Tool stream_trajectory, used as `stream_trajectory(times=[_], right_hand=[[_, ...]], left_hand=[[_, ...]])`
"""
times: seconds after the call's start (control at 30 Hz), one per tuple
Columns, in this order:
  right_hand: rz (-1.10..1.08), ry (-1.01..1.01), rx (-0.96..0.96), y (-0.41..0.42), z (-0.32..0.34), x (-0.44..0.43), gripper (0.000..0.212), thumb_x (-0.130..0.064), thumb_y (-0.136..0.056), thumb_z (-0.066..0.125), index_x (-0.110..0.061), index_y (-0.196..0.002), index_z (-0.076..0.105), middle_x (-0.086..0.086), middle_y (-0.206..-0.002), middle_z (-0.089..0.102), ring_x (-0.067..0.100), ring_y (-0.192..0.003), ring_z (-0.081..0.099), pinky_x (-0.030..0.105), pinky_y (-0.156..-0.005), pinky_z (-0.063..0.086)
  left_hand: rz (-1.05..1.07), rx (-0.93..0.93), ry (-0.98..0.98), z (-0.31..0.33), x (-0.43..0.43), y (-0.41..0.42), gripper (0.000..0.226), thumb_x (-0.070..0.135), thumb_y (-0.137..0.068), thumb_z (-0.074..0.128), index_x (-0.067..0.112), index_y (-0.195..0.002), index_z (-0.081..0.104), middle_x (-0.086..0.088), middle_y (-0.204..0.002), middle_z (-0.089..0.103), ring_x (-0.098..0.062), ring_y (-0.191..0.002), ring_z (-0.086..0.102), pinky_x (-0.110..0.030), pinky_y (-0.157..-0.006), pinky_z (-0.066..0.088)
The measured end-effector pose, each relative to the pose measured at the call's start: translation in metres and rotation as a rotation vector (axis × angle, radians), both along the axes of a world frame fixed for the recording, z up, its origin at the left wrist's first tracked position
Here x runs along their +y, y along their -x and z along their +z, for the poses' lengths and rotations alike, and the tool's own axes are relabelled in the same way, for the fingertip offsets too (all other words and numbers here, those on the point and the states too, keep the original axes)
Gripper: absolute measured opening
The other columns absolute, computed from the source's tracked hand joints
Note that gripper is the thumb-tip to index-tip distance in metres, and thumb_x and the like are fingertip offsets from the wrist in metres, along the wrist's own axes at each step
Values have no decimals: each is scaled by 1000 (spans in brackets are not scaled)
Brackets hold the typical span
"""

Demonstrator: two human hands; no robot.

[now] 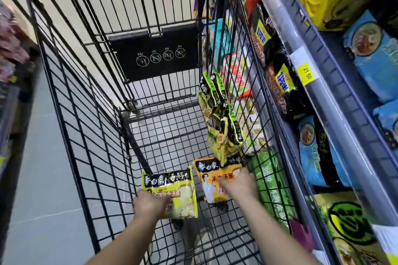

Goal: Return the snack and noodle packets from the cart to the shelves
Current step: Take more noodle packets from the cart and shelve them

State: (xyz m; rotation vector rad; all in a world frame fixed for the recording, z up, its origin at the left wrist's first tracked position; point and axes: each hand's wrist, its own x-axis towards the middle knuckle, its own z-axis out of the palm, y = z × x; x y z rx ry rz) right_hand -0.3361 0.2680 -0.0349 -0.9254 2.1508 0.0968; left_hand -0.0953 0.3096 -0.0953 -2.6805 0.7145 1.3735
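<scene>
View down into a black wire shopping cart (86,114) standing on a pale grey tiled floor (43,178) in a narrow shop aisle. Two noodle packets lie flat on the cart's mesh bottom. The left hand (148,202) grips the near-left corner of the yellow noodle packet (172,191), fingers curled, thumb on top. The right hand (239,183) rests on the orange noodle packet (213,180), fingers close together over its right edge; whether they curl under it cannot be told. More green-yellow packets (221,118) lean against the cart's right wall. Just beside that wall, grey shelves (336,84) hold blue packs (374,54) and a yellow price tag (307,71).
</scene>
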Motion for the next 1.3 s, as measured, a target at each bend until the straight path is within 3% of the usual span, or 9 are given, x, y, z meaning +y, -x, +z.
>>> stream_trajectory(times=[0.13, 0.3, 0.43, 0.63, 0.73, 0.87, 1.0, 1.13, 1.3], right_hand=[[0, -42, 28, -5, -4, -3, 83, -48, -86, 78, -8, -146, 39, 15, -154, 38, 31, -119, 64, 30, -74, 48], [-66, -30, 69, -6, -9, -4, 82, -45, -85, 80, -6, -145, 42, 16, -157, 35, 35, -128, 57, 38, -87, 54], [-63, -28, 60, -12, -13, 0, 83, -44, -85, 79, -6, -148, 41, 19, -157, 32, 33, -119, 62, 28, -61, 49], [-154, -55, 2, -14, -18, 3, 103, -45, -81, 84, -11, -158, 25, 17, -157, 41, 38, -134, 54, 42, -98, 52], [-256, -85, -73, -14, -23, 3, 104, -50, -66, 92, -8, -146, 41, 20, -145, 51, 38, -120, 64, 40, -90, 59], [-340, -162, -166, -6, -18, 6, 84, -40, -71, 93, -4, -135, 53, 18, -139, 54, 33, -113, 63, 36, -86, 55], [-410, -179, -233, 5, -20, 9, 85, -29, -75, 92, 0, -140, 47, 19, -145, 52, 35, -125, 61, 38, -94, 53], [-440, -172, -347, 5, -9, 13, 89, -28, -69, 95, 2, -137, 47, 16, -134, 61, 26, -94, 67, 34, -85, 59], [-428, -189, -504, 3, 18, 25, 121, -42, -45, 103, 0, -140, 43, 16, -132, 64, 29, -112, 65, 37, -102, 51]], left_hand=[[13, 25, -18, -7, 0, 0, 82, 43, -66, 90, -1, -123, 51, -17, -103, 67, -27, -81, 69, -34, -56, 56], [-7, -22, 33, -2, 3, 5, 69, 35, -68, 91, 0, -111, 50, -16, -111, 58, -31, -93, 62, -39, -79, 57], [-14, 37, 37, 0, 4, 9, 62, 37, -77, 84, 2, -115, 50, -18, -117, 57, -29, -89, 63, -39, -74, 55], [74, 60, 28, 1, -2, 8, 59, 38, -77, 85, 2, -108, 49, -16, -100, 61, -28, -80, 64, -32, -57, 52], [84, 84, -22, -1, -1, 8, 71, 52, -69, 87, 3, -110, 57, -16, -106, 63, -30, -86, 67, -39, -73, 61], [135, 147, -2, 3, 2, 12, 107, 50, -65, 89, 4, -147, 39, -23, -137, 53, -38, -110, 66, -48, -91, 58], [305, 369, 42, 12, -3, 6, 96, 19, -53, 95, 1, -132, 45, -24, -116, 67, -38, -93, 71, -51, -79, 61], [230, 288, 83, 24, -4, 1, 55, 18, -68, 92, 11, -97, 47, -16, -94, 71, -35, -81, 74, -48, -76, 63], [173, 281, 157, 64, -13, -6, 38, 16, -77, 87, 8, -102, 59, -11, -85, 74, -28, -72, 74, -44, -73, 63]])
